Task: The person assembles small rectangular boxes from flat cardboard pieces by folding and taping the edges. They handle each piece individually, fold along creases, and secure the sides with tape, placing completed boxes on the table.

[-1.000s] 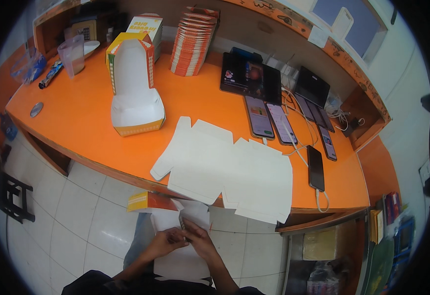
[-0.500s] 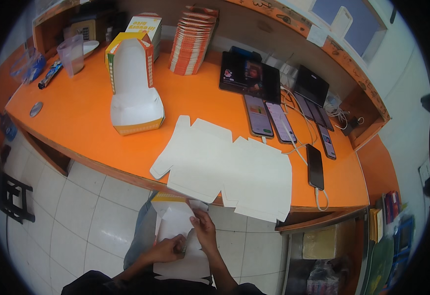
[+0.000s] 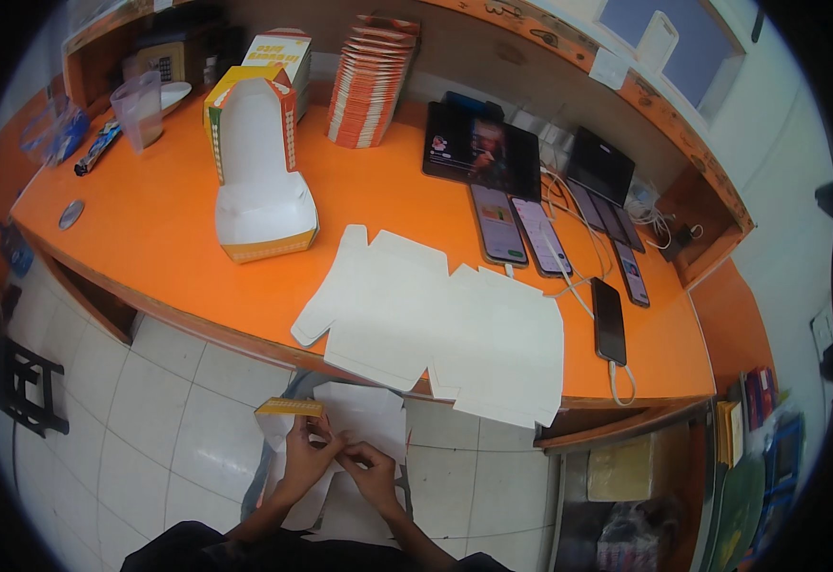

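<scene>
A partly folded cardboard food box [image 3: 371,412] lies on my lap below the table edge, its plain white inside upward and one yellow patterned flap standing at the left. My left hand [image 3: 308,458] is closed on the carton near that flap. Beside it my right hand [image 3: 373,474] pinches the card, its fingertips close to the left hand's. The exact fold between the fingers is hidden. Unfolded white box blanks [image 3: 455,329] lie on the table, overhanging its front edge. Behind them to the left, a finished box [image 3: 264,214] stands with its lid up.
Flat-folded red and white cartons [image 3: 364,95] are stacked at the back. A tablet [image 3: 481,151], several phones [image 3: 609,324] and white cables occupy the orange table's [image 3: 388,191] right side. A plastic cup [image 3: 137,110] and a wrapper [image 3: 98,148] sit at the far left. A black stool [image 3: 26,384] stands on the floor.
The box on my lap has been turned and opened out, its yellow flap now further left. My left hand moved up and left; my right hand came down beside it.
</scene>
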Available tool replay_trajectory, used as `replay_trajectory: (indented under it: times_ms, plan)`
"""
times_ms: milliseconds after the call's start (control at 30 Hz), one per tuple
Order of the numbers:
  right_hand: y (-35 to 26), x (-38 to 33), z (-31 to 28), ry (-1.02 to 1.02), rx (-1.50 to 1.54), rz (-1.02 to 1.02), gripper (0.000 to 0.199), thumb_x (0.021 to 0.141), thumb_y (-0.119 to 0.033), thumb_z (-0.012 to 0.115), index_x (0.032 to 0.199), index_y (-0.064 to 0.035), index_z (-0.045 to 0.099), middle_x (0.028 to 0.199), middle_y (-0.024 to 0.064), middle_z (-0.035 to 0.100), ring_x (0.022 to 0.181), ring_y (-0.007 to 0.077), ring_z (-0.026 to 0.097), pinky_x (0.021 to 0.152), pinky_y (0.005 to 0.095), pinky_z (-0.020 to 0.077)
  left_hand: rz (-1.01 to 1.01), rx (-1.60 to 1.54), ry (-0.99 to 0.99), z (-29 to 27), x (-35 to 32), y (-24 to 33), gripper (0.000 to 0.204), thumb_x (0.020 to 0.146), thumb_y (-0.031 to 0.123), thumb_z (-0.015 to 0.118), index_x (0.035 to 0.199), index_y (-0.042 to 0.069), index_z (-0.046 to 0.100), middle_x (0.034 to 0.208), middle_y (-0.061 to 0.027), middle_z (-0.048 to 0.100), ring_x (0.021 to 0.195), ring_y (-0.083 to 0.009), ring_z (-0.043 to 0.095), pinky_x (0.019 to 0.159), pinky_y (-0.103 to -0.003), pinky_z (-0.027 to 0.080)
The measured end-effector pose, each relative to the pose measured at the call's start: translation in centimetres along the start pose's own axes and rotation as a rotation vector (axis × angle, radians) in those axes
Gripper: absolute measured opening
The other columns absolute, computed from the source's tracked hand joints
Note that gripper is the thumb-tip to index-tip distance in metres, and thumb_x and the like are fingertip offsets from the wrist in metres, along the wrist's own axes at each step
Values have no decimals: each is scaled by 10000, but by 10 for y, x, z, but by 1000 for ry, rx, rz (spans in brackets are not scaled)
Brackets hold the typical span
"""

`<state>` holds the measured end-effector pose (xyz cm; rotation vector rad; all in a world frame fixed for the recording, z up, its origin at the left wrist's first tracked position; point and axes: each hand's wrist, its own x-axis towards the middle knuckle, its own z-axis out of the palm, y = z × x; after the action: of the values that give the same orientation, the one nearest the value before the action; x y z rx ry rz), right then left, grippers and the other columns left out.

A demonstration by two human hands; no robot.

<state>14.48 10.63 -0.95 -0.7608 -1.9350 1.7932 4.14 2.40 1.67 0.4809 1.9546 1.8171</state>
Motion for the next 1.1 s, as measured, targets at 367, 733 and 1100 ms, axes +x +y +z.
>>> replay_trajectory:
  times_ms: [367,733,1100]
  plan:
    - [-4,20,-9,-29,67,161,153,826,-34,687,966,8,640,890,53,681,872,103,621,768,248,511,35,-15,-245,-9,2,-8,554,710,138,807,1152,50,485,919,-49,525,847,-131,555,734,-282,495]
    - [19,22,-19,-66,64,182,141,876,-100,646,971,-1,615,872,43,658,803,85,595,703,237,503,73,274,-455,-15,-12,1,574,752,133,751,1231,34,451,920,-127,557,761,-214,587,707,-319,503]
    - [9,33,-33,-178,318,294,128,895,-93,617,958,9,574,902,73,644,859,186,659,685,276,554,74,293,-394,-11,-12,-8,454,741,98,741,1101,-8,485,777,-104,598,705,-205,629,637,-305,513]
